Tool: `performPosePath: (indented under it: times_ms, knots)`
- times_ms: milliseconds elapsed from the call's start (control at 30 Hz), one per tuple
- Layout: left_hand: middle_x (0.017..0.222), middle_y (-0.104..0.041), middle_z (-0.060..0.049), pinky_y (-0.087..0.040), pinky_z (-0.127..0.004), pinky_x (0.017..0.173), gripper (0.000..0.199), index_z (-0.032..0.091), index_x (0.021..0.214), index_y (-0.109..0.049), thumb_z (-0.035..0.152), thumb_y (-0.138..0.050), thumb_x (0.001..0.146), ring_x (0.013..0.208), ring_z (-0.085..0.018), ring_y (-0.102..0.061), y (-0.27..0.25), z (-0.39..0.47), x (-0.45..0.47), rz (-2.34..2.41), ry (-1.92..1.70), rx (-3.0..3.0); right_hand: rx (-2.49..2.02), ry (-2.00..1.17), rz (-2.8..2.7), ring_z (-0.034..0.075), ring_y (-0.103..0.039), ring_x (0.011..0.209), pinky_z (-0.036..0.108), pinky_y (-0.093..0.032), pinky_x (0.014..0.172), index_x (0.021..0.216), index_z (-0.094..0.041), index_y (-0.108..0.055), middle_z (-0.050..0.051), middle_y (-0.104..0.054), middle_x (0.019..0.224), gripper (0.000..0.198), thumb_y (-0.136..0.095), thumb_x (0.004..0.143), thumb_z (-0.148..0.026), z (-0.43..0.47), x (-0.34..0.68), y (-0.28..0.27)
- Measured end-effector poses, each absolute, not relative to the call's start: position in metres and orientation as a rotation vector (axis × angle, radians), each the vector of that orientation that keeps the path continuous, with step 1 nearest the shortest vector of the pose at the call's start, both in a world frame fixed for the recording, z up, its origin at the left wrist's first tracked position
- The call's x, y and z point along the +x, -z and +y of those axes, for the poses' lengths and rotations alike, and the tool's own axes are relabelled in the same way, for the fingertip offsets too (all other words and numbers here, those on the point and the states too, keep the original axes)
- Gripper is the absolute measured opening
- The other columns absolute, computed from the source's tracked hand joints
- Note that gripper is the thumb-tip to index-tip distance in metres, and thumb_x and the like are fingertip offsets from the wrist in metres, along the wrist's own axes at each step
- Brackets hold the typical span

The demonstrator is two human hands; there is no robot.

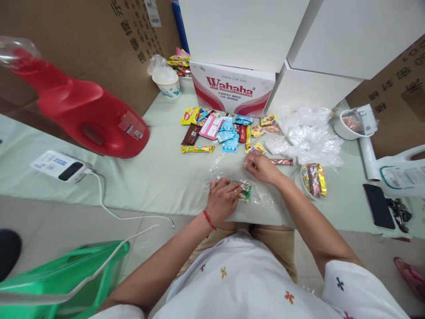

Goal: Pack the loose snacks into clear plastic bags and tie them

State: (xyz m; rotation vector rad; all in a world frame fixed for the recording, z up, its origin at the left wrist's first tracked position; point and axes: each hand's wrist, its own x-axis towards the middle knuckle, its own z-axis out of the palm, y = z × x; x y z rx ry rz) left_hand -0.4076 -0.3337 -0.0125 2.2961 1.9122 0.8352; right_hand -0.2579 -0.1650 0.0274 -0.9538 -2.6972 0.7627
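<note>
My left hand (223, 197), with a red string on its wrist, lies over a small snack packet (245, 192) with green edges and covers part of it. Beneath the packet a sheet of clear plastic film (217, 166) spreads on the cloth; whether it is a bag I cannot tell. My right hand (260, 166) is closed in a pinch at the far edge of this film. Just beyond its fingers lies a yellow snack packet (255, 148), and a brown snack bar (281, 162) is beside the wrist.
Mixed snacks (221, 128) lie before a Wahaha box (232, 88). Crumpled clear plastic (308, 133) and a paper cup of snacks (303, 188) stand to the right, with a phone (378, 206) farther over. Left are a red bottle (96, 115) and a white device (59, 166) with a cable.
</note>
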Motion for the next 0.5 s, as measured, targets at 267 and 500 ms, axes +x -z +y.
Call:
performPosePath:
  times_ms: [267, 500]
  knots:
    - [0.092, -0.080, -0.006, -0.043, -0.047, 0.086, 0.023, 0.024, 0.079, -0.078, 0.015, -0.058, 0.087, 0.097, -0.027, -0.065, 0.016, -0.327, -0.424, 1.737, -0.824, 2.065, -0.748, -0.692, -2.922, 0.019, -0.059, 0.084, 0.028, -0.042, 0.070, 0.142, -0.019, -0.059, 0.009, -0.066, 0.108, 0.039, -0.052, 0.104, -0.028, -0.250, -0.230, -0.020]
    - [0.099, -0.078, -0.008, -0.052, -0.041, 0.095, 0.022, 0.021, 0.080, -0.072, 0.029, -0.053, 0.087, 0.101, -0.023, -0.070, 0.031, -0.334, -0.472, 1.750, -1.503, 1.040, -0.937, -0.201, -2.898, 0.025, -0.050, 0.091, 0.036, -0.035, 0.075, 0.146, -0.038, -0.061, 0.009, -0.064, 0.097, 0.046, -0.051, 0.105, -0.020, -0.283, -0.233, 0.011]
